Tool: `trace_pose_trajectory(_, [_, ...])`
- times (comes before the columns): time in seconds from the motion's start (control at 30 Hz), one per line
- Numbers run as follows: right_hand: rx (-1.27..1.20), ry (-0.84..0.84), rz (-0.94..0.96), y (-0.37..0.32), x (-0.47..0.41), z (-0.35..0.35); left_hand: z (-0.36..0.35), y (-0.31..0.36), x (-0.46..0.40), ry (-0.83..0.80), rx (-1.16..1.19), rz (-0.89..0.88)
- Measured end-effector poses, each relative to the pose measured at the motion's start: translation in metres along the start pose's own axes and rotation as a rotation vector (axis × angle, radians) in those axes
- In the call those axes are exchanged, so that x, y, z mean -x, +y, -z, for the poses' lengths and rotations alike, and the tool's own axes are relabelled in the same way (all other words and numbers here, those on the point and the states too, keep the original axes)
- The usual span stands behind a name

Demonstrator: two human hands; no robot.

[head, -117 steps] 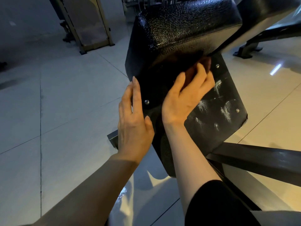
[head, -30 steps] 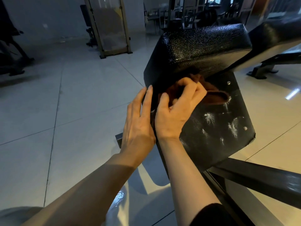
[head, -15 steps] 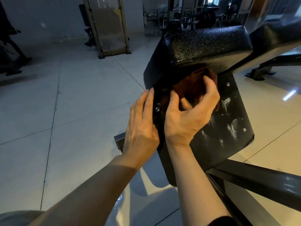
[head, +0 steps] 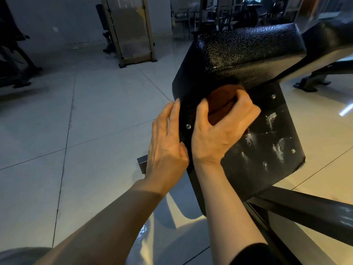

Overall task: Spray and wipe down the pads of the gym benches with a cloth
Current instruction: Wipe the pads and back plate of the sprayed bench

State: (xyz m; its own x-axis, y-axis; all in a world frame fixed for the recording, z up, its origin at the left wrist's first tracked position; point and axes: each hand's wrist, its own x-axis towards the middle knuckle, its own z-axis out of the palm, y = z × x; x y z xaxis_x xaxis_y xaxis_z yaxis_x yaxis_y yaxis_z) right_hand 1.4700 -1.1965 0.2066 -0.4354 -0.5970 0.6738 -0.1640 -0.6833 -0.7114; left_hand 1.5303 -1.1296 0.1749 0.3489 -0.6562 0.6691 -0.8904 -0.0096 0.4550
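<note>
Both hands work the wipe: your right hand (head: 223, 131) bunches the cloth (head: 219, 104) under the pad (head: 248, 48); left hand (head: 168, 142) rests flat, fingers straight; next, sweep toward the white smears (head: 275, 136).

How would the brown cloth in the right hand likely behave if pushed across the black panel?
The cloth is bunched inside the curled right hand, so it is probably soft and floppy. It looks light, since one hand gathers it. It would likely drag and fold rather than slide flat over the panel.
</note>
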Motion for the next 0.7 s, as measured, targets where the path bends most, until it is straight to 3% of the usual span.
trace_pose_trajectory(0.1, [0.021,-0.187,-0.092,0.008,0.000,-0.007,-0.002,0.000,0.002,-0.006,0.014,0.000])
trace_pose_trajectory(0.2, [0.092,-0.342,-0.365,0.029,0.007,0.000,-0.002,0.004,0.001,-0.019,0.026,0.017])
trace_pose_trajectory(0.27, [0.083,-0.165,-0.369,0.030,0.005,0.010,-0.003,0.007,-0.001,-0.018,0.041,0.015])
trace_pose_trajectory(0.37, [-0.010,0.087,-0.146,0.019,-0.003,0.015,-0.010,0.011,-0.004,0.013,0.074,0.017])
trace_pose_trajectory(0.47, [-0.035,0.044,-0.009,0.009,-0.011,0.002,-0.017,0.012,-0.003,0.034,0.101,0.033])
trace_pose_trajectory(0.63, [0.007,-0.264,-0.317,0.028,-0.010,0.000,-0.022,0.014,-0.001,0.046,0.088,0.036])
trace_pose_trajectory(0.7, [0.006,-0.110,-0.290,0.028,-0.006,0.007,-0.023,0.016,0.000,0.053,0.098,0.048])
